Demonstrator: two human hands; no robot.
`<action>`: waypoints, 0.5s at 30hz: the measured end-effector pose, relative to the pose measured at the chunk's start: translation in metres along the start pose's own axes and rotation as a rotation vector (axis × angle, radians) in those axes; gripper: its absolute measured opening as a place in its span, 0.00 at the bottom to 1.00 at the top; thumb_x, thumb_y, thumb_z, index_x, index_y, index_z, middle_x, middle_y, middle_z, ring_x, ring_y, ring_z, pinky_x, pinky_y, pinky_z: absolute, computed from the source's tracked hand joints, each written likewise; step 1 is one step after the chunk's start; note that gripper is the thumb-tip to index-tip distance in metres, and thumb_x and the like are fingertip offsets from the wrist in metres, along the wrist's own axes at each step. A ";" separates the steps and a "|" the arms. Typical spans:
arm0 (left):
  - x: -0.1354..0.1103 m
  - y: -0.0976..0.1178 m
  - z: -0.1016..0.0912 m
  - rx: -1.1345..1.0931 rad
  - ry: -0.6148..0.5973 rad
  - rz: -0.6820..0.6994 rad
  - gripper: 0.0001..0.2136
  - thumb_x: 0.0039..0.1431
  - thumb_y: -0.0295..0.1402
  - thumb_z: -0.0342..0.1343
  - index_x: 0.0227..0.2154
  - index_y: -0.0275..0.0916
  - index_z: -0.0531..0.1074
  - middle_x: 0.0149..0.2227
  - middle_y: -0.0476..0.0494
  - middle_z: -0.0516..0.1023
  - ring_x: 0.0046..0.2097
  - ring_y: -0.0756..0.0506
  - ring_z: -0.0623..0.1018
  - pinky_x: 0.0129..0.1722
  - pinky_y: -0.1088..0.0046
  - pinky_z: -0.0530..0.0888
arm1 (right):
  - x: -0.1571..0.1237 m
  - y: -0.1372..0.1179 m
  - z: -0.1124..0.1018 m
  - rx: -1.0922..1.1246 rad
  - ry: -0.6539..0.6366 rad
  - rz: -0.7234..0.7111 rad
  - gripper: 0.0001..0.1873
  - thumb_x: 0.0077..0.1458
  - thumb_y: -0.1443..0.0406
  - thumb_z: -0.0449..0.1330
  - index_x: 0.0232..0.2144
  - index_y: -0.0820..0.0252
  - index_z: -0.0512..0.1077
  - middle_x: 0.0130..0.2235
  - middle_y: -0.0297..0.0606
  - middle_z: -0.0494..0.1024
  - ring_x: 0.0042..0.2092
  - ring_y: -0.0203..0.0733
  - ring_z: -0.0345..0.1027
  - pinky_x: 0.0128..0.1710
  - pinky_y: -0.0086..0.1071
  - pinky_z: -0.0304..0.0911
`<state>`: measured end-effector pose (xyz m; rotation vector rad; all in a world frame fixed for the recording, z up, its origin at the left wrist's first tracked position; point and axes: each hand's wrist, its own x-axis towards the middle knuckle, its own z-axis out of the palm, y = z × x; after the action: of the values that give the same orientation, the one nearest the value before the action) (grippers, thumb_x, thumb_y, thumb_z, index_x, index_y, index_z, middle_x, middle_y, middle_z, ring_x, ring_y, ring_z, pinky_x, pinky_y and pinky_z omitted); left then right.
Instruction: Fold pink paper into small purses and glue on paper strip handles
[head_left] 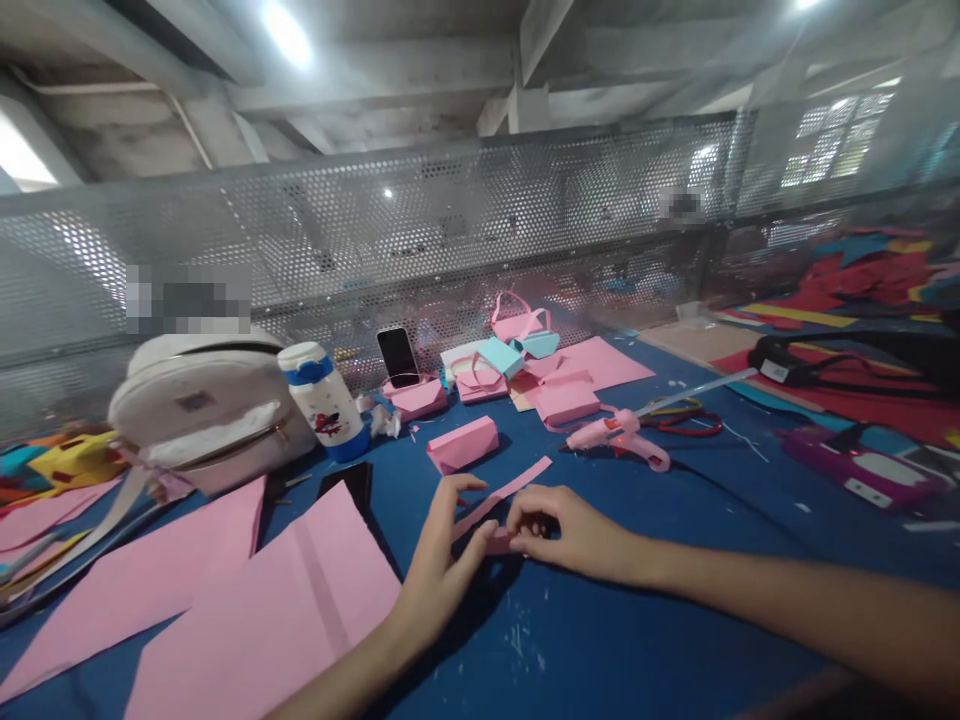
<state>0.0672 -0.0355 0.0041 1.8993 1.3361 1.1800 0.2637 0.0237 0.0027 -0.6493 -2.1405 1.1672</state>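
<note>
Between my two hands is a pink paper strip (517, 484), one end of it rising free toward the upper right. My left hand (442, 560) curves round the strip, its thumb and fingers closed on the paper. The fingertips of my right hand (570, 530) pinch the other part of the strip, low over the blue table. Just beyond my hands sits a folded pink paper box (465, 445). A pink glue gun (619, 438) lies to its right, a clear glue stick in its back end.
Pink sheets (270, 610) and a dark phone (349, 487) lie at left, near a white backpack (210, 410) and a bottle (326, 405). Small paper bags (416, 398), a propped phone (397, 355), scissors (682, 415) and a purple case (862, 465) lie around. A perforated metal screen (450, 220) stands behind.
</note>
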 end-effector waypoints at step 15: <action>0.008 0.001 0.006 -0.351 -0.009 -0.162 0.08 0.48 0.33 0.66 0.22 0.38 0.73 0.37 0.41 0.79 0.42 0.43 0.78 0.44 0.68 0.74 | 0.001 0.008 -0.006 -0.167 0.061 -0.131 0.06 0.51 0.72 0.63 0.27 0.58 0.71 0.48 0.38 0.72 0.48 0.44 0.67 0.50 0.38 0.60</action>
<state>0.0736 -0.0277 0.0048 1.5189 1.1645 1.2292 0.2684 0.0323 -0.0012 -0.5987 -2.2083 0.8959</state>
